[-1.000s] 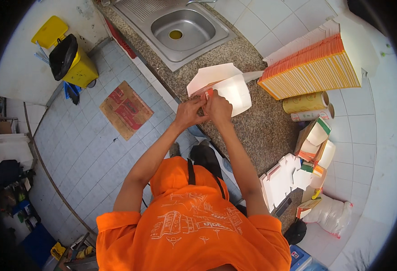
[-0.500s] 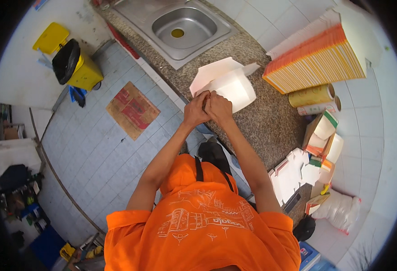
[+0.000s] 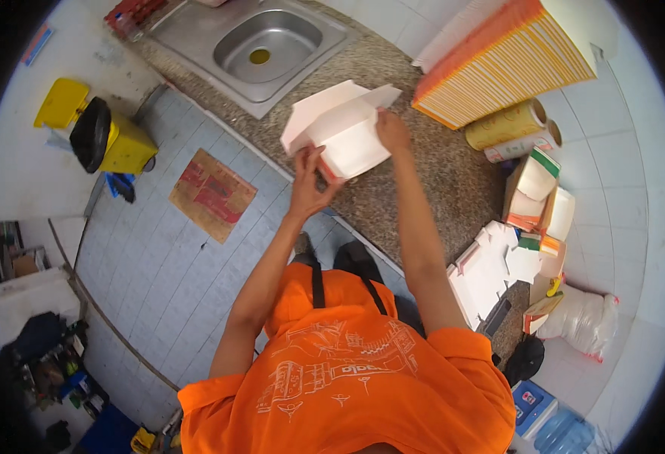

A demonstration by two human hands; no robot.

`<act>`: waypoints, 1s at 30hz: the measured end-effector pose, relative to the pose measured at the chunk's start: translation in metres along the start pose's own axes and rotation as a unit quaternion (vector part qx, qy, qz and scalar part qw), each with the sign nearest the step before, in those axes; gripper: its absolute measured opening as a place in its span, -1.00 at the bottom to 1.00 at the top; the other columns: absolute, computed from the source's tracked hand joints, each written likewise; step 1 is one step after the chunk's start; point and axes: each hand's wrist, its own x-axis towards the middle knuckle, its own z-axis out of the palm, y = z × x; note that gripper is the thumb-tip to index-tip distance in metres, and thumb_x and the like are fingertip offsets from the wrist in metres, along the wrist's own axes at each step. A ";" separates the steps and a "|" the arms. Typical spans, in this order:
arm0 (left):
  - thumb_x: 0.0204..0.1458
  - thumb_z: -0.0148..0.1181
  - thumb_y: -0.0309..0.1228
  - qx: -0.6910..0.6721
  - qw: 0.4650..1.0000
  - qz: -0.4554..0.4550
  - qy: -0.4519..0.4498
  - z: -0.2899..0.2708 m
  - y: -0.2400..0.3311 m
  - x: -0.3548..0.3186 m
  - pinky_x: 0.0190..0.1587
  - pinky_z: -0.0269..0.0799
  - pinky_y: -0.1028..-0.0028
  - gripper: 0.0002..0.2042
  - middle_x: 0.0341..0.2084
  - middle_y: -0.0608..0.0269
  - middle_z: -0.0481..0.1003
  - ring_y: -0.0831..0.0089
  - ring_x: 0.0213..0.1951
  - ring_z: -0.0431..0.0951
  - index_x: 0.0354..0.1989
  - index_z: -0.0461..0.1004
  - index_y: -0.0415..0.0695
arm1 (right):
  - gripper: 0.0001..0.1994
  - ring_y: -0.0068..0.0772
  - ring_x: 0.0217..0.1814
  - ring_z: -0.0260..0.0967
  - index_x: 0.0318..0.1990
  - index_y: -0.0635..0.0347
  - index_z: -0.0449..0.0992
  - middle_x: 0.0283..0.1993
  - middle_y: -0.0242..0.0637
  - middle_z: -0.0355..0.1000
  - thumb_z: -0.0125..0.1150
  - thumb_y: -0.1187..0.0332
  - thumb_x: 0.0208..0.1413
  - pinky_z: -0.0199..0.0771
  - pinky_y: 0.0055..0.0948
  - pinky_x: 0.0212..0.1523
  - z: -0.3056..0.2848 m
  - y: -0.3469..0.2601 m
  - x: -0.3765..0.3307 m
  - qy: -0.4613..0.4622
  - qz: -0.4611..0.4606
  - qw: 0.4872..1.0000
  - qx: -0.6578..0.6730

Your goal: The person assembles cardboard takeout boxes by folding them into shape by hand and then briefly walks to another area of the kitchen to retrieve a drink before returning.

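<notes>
A white cardboard takeaway box (image 3: pixel 356 148) with an orange outer side stands partly folded on the speckled stone counter (image 3: pixel 446 189), its large lid flap raised on the far left side. My left hand (image 3: pixel 311 184) grips the near left corner, thumb and fingers on either side of the wall. At the right end, my right hand (image 3: pixel 394 133) has its fingers closed on the box's side edge, close to a raised side flap. The inside of the box shows white, with nothing in it.
A steel sink (image 3: pixel 269 47) lies beyond the box. To the right stand a tall stack of flat cartons (image 3: pixel 506 68), wrap rolls (image 3: pixel 505 126) and folded boxes (image 3: pixel 533 185). Flat white box blanks (image 3: pixel 478 284) lie nearer. On the floor are a yellow bin (image 3: pixel 129 144) and flattened cardboard (image 3: pixel 213 195).
My hands were together at the box's near edge; now they are apart. The right has moved to the right end, the left slightly left and down. The whole view has shifted a little.
</notes>
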 end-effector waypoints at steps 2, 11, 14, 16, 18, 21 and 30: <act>0.04 0.36 -0.22 -0.056 0.996 -0.062 -0.021 0.001 -0.004 -0.001 0.23 0.31 0.11 -0.29 0.26 -0.12 0.16 -0.07 0.30 0.20 0.34 0.16 -0.10 | -0.62 0.10 0.11 0.46 0.10 -0.11 0.54 0.07 -0.08 0.52 -0.11 0.16 0.23 0.42 0.09 0.12 0.012 0.003 0.000 0.020 0.017 1.000 0.008; 0.15 0.24 -0.35 -0.045 0.997 -0.064 -0.016 0.018 -0.005 -0.016 0.21 0.38 0.19 -0.41 0.33 -0.04 0.08 0.03 0.34 0.18 0.34 0.17 -0.12 | -0.62 0.10 0.04 0.46 0.02 0.10 0.53 0.02 -0.05 0.50 -0.15 0.12 0.33 0.44 0.00 0.08 -0.022 -0.017 -0.025 -0.010 0.029 0.991 0.132; 0.22 0.17 -0.37 -0.015 0.998 -0.062 -0.020 0.012 -0.010 -0.019 0.27 0.32 0.15 -0.42 0.33 -0.02 0.09 0.06 0.35 0.19 0.38 0.12 -0.13 | -0.76 0.05 0.03 0.44 -0.09 0.17 0.55 -0.03 -0.05 0.50 0.09 0.34 0.14 0.43 -0.08 0.05 -0.073 0.009 -0.061 0.200 -0.132 0.933 0.267; 0.22 0.16 -0.37 -0.040 0.997 -0.068 -0.014 0.018 0.002 -0.016 0.27 0.32 0.16 -0.42 0.30 -0.02 0.13 0.07 0.31 0.27 0.39 0.13 -0.14 | -0.72 0.01 -0.05 0.43 -0.17 0.19 0.55 -0.15 -0.09 0.49 0.14 0.53 -0.12 0.42 -0.09 -0.03 -0.153 0.067 -0.090 0.450 -0.148 0.876 0.094; 0.22 0.17 -0.39 -0.041 0.996 -0.076 -0.008 0.015 0.014 -0.014 0.28 0.31 0.18 -0.43 0.30 -0.03 0.15 0.08 0.29 0.30 0.38 0.14 -0.15 | -0.57 0.02 0.00 0.38 -0.12 0.11 0.52 -0.11 -0.13 0.47 0.04 0.66 -0.24 0.31 -0.09 0.06 -0.231 0.141 -0.102 0.533 -0.077 0.842 -0.012; 0.19 0.20 -0.43 -0.023 0.997 -0.080 0.001 0.017 0.021 -0.012 0.27 0.33 0.22 -0.44 0.28 -0.04 0.20 0.15 0.30 0.29 0.36 0.19 -0.13 | -0.43 -0.06 0.24 0.26 0.09 -0.05 0.45 0.17 -0.19 0.36 0.12 0.61 -0.18 0.28 -0.03 0.14 -0.297 0.233 -0.113 0.390 -0.013 0.887 -0.248; -0.01 0.36 -0.38 0.259 0.960 0.042 0.096 0.035 0.063 -0.008 0.23 0.32 0.08 -0.63 0.16 -0.09 0.36 -0.08 0.27 0.31 0.01 0.53 -0.13 | -0.85 -0.21 -0.25 0.56 -0.17 0.21 0.58 -0.23 -0.24 0.60 0.15 0.44 0.15 0.55 -0.24 -0.23 -0.374 0.234 -0.111 0.503 -0.218 0.799 -0.248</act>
